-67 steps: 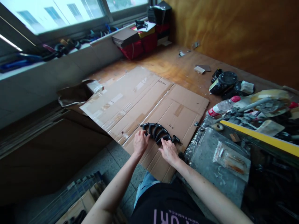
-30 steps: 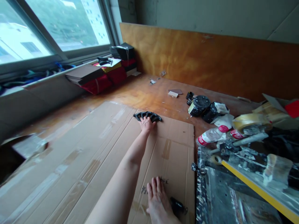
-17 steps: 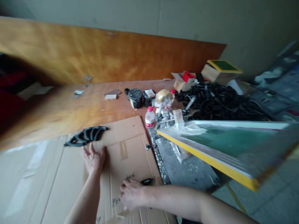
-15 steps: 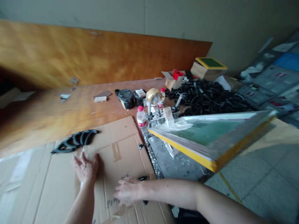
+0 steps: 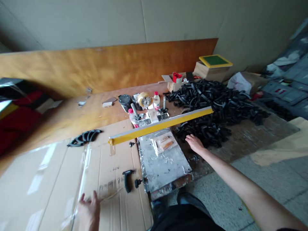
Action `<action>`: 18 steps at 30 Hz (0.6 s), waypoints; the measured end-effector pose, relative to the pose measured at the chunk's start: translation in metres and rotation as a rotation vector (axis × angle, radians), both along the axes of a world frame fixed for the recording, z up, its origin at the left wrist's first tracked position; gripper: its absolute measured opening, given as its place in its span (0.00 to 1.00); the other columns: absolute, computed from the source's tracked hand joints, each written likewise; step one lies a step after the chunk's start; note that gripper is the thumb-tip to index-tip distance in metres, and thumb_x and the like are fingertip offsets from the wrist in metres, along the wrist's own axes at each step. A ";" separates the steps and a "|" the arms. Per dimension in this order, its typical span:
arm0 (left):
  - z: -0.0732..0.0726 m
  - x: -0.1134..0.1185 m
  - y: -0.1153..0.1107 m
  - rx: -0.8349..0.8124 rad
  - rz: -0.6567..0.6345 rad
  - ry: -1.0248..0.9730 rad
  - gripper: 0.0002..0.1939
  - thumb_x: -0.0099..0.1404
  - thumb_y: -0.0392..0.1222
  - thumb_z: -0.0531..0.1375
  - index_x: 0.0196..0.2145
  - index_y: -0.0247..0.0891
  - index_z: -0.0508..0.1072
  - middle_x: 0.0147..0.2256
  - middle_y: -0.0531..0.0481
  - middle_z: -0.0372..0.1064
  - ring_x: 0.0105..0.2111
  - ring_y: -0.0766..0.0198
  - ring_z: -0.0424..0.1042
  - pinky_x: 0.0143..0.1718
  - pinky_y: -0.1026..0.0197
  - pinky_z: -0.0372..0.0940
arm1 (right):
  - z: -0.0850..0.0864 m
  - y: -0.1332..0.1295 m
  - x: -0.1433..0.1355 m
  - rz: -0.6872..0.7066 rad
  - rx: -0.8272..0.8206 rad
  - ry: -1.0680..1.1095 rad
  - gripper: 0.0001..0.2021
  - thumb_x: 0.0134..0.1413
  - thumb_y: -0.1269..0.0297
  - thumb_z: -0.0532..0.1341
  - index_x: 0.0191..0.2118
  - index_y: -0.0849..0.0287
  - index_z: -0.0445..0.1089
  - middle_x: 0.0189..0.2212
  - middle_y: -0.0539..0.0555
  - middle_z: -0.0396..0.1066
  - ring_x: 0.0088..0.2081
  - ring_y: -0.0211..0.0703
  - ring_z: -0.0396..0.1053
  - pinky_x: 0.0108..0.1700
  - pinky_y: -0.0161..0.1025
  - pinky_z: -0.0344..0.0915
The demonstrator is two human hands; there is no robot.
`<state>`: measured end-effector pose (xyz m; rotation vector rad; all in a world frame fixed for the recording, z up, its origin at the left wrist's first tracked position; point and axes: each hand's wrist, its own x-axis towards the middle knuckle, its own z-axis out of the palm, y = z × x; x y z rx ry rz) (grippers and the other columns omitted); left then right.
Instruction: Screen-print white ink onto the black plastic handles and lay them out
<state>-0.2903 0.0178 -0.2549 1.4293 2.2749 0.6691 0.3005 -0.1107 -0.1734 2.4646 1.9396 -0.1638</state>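
Note:
My left hand hovers low over the cardboard sheet, fingers apart and nothing in them. To its right lies a single black curved handle. Farther back on the cardboard, several black curved pieces sit nested in a row. My right hand reaches to the near edge of a big heap of black parts, fingers stretched out; no part shows in its grasp. Between the hands, a yellow-edged screen frame stands raised over a grey metal plate, seen almost edge-on.
A clear plastic packet lies on the plate. Behind the frame are red-capped bottles, a black tub and a tape roll. A cardboard box with a green panel stands behind the heap. A black knob juts from the plate's side.
My right hand has swung from the cardboard across to the black heap. My left hand has drawn back nearer to me. The screen frame has swung up, and the view has shifted.

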 end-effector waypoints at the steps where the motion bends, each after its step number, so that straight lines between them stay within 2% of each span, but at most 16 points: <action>1: 0.002 0.005 -0.016 -0.027 0.084 -0.039 0.38 0.54 0.59 0.55 0.57 0.34 0.62 0.37 0.38 0.70 0.41 0.35 0.73 0.41 0.35 0.66 | -0.005 -0.005 0.014 0.010 -0.038 -0.013 0.14 0.57 0.77 0.53 0.39 0.59 0.75 0.45 0.59 0.72 0.51 0.48 0.64 0.50 0.41 0.62; 4: 0.009 0.030 -0.060 -0.040 0.253 -0.102 0.33 0.54 0.61 0.56 0.53 0.40 0.66 0.41 0.39 0.70 0.43 0.36 0.72 0.43 0.35 0.66 | -0.010 -0.012 0.039 0.092 -0.024 0.031 0.12 0.57 0.76 0.54 0.35 0.58 0.74 0.43 0.58 0.72 0.51 0.48 0.64 0.51 0.42 0.62; 7: 0.017 0.062 -0.094 -0.036 0.301 -0.134 0.32 0.58 0.62 0.53 0.53 0.39 0.67 0.46 0.37 0.69 0.48 0.38 0.71 0.49 0.36 0.63 | 0.003 -0.010 0.051 0.133 0.187 0.169 0.11 0.54 0.77 0.56 0.36 0.58 0.73 0.41 0.58 0.71 0.47 0.47 0.67 0.49 0.41 0.64; 9: 0.023 0.084 -0.109 0.010 0.302 -0.157 0.31 0.60 0.61 0.52 0.53 0.36 0.68 0.46 0.36 0.69 0.49 0.40 0.70 0.51 0.38 0.62 | 0.015 0.000 0.052 0.136 0.356 0.337 0.10 0.51 0.76 0.58 0.38 0.57 0.71 0.40 0.56 0.71 0.44 0.46 0.68 0.49 0.42 0.64; 11: 0.030 0.105 -0.116 0.094 0.281 -0.212 0.30 0.61 0.60 0.52 0.52 0.36 0.69 0.45 0.37 0.70 0.48 0.44 0.71 0.51 0.41 0.63 | 0.024 0.017 0.044 0.167 0.446 0.561 0.09 0.49 0.75 0.60 0.37 0.57 0.71 0.38 0.53 0.72 0.42 0.45 0.70 0.47 0.42 0.66; 14: 0.044 0.137 -0.113 0.197 0.229 -0.320 0.28 0.61 0.60 0.53 0.50 0.36 0.70 0.42 0.41 0.71 0.46 0.49 0.72 0.48 0.46 0.66 | 0.024 0.048 0.011 0.296 0.431 0.839 0.07 0.47 0.75 0.61 0.33 0.57 0.71 0.36 0.51 0.73 0.40 0.43 0.71 0.43 0.40 0.67; 16: 0.055 0.155 -0.105 0.251 0.180 -0.378 0.27 0.61 0.60 0.53 0.49 0.37 0.70 0.43 0.42 0.71 0.46 0.52 0.72 0.49 0.49 0.66 | 0.016 0.066 -0.016 0.396 0.391 0.886 0.09 0.47 0.77 0.61 0.34 0.58 0.74 0.36 0.52 0.74 0.40 0.43 0.71 0.45 0.41 0.66; 18: 0.065 0.169 -0.095 0.297 0.128 -0.413 0.27 0.62 0.59 0.54 0.50 0.36 0.70 0.45 0.42 0.71 0.47 0.54 0.71 0.50 0.51 0.65 | 0.007 0.077 -0.037 0.465 0.372 0.808 0.13 0.48 0.78 0.60 0.37 0.57 0.76 0.38 0.53 0.74 0.42 0.43 0.70 0.49 0.43 0.65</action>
